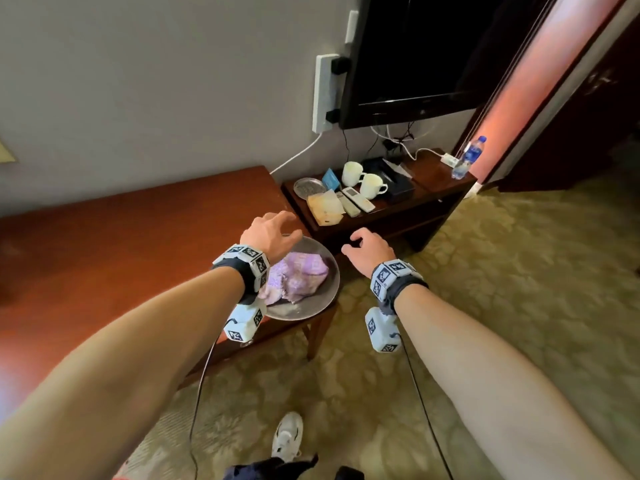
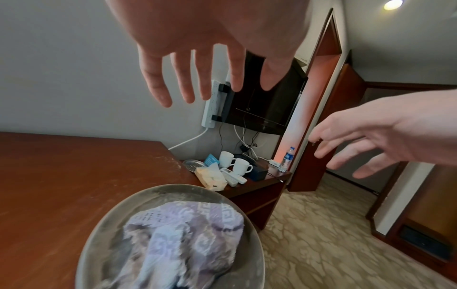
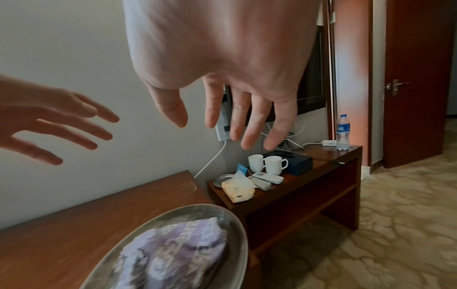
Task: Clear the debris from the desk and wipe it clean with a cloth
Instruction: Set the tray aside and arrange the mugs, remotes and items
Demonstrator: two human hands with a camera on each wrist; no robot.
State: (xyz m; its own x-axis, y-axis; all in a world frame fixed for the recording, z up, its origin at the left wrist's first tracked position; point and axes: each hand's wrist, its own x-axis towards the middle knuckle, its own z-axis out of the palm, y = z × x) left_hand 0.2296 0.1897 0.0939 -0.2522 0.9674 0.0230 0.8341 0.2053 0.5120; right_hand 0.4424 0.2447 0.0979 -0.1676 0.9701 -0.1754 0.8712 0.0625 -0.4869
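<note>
A crumpled purple patterned cloth (image 1: 298,277) (image 2: 183,246) (image 3: 173,252) lies in a round grey metal plate (image 1: 311,308) (image 2: 99,224) (image 3: 230,224) at the right end of the brown wooden desk (image 1: 121,244). The plate overhangs the desk's corner. My left hand (image 1: 273,232) (image 2: 197,74) hovers above the plate's far rim, fingers spread and empty. To the right of the plate my right hand (image 1: 367,247) (image 3: 230,109) hangs in the air past the desk's edge, fingers loosely bent, holding nothing. White dust (image 2: 173,162) streaks the desk's far right corner.
A lower side table (image 1: 429,199) to the right carries two white mugs (image 1: 363,180), remotes (image 1: 356,200), a tissue pack (image 1: 325,209), a small metal dish (image 1: 306,187), a dark box and a water bottle (image 1: 467,159). A TV (image 1: 433,53) hangs above. Patterned carpet (image 1: 519,289) lies right.
</note>
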